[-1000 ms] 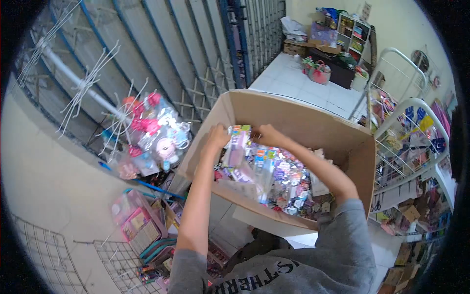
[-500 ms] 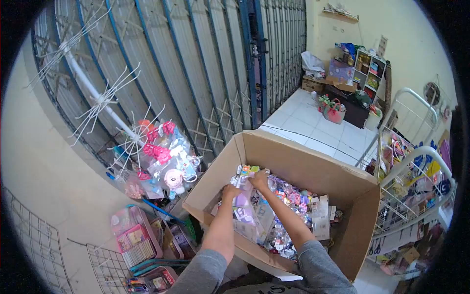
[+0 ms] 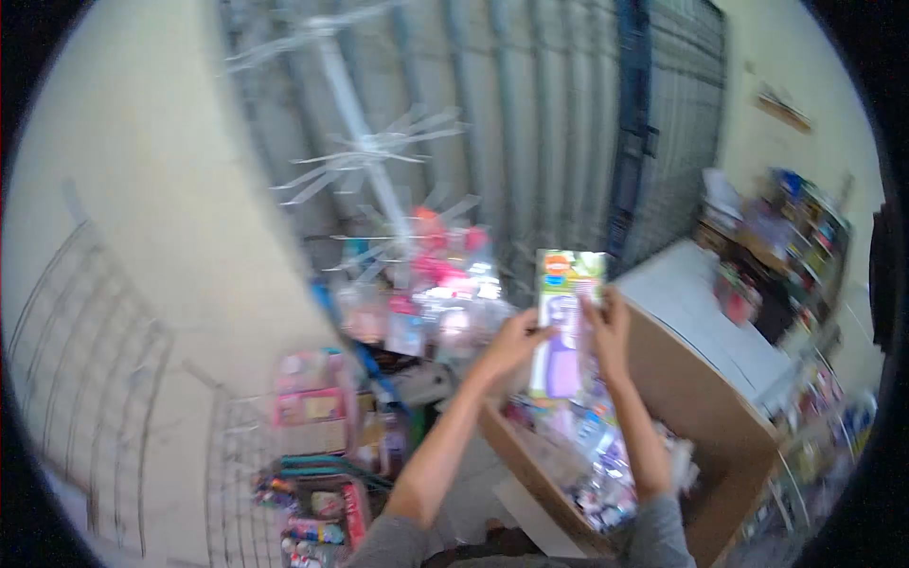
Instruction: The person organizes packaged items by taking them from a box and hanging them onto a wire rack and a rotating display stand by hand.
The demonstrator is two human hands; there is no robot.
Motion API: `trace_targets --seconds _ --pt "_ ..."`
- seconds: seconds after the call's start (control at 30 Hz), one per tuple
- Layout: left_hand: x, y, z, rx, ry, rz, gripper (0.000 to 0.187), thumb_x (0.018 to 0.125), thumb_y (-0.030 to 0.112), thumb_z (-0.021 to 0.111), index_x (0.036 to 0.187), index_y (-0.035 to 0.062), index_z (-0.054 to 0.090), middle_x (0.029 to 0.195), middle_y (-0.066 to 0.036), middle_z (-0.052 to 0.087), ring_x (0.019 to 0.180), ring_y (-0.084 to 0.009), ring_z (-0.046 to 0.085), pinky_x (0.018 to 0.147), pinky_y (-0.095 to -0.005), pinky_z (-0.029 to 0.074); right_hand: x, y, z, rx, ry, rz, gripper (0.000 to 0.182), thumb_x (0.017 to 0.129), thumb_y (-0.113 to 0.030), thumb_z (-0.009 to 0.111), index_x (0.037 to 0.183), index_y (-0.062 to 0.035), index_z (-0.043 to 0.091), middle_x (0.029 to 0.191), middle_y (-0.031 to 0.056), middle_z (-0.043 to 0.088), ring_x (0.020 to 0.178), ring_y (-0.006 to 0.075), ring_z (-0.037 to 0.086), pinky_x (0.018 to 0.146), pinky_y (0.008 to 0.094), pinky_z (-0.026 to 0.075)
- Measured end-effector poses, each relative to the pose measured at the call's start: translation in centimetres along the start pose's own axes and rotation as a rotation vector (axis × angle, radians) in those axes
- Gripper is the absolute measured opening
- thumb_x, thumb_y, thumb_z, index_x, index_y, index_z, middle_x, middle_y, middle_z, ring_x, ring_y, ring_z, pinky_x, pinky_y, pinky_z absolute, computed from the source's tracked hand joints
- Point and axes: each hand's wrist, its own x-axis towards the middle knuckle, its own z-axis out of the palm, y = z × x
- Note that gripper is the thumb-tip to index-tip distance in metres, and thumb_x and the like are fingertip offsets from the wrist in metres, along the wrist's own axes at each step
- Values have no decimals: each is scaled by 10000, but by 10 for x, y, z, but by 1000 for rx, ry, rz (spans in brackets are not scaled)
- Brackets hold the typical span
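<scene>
A long flat retail pack [image 3: 564, 367] is held upright above the near side of the cardboard box. Its top has a green, orange and blue print, and a purple item shows in the lower part; blur hides what kind it is. My left hand [image 3: 514, 345] grips the pack's left edge, thumb across the front. On the opposite edge my right hand [image 3: 609, 328] is closed around it, fingers over the front. Below them, the open cardboard box [image 3: 701, 407] contains a heap of small plastic-wrapped goods [image 3: 601, 464].
Left of the box stands a white rack pole with wire hooks [image 3: 374, 156], hung with pink and clear-bagged items [image 3: 440, 284]. Plastic bins [image 3: 312, 407] sit low at the left beside a wire grid [image 3: 85, 379]. A folding metal gate [image 3: 530, 123] lies behind; a wire rack [image 3: 814, 445] is at right.
Both hands have risen out of the box with the purple pack between them. The camera view has swung left and is blurred.
</scene>
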Motion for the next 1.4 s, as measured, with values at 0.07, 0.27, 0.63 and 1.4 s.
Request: trace_targets --seconds 0.07,0.27,0.63,1.4 --pt "-30 55 -28 264 221 14 308 775 257 509 955 8 512 820 -78 575 739 -100 519 655 -255 415 12 -42 30 150 -151 -138 126 759 -109 522 830 -38 446 704 6 503 614 56 450 537 187 364" --pt "-134 153 -94 495 906 293 250 808 198 463 935 -14 501 677 -93 556 582 -98 507 526 -230 403 -8 -192 127 889 -676 -223 157 775 -70 494 894 -31 400 787 42 522 718 66 489 619 178 383" --pt "-334 257 -93 1182 1724 261 196 792 158 475 828 -29 523 515 -73 481 442 -76 409 414 -231 331 -161 -360 207 1524 -1381 -132 203 772 -112 523 892 -12 393 708 78 572 591 48 507 480 149 384" --pt "-412 310 -146 1177 1788 160 351 812 259 452 622 -35 472 504 -26 446 500 -49 344 432 -225 302 -234 -440 271 1515 -1334 -153 292 769 -225 533 885 16 417 594 84 558 521 76 518 427 192 375"
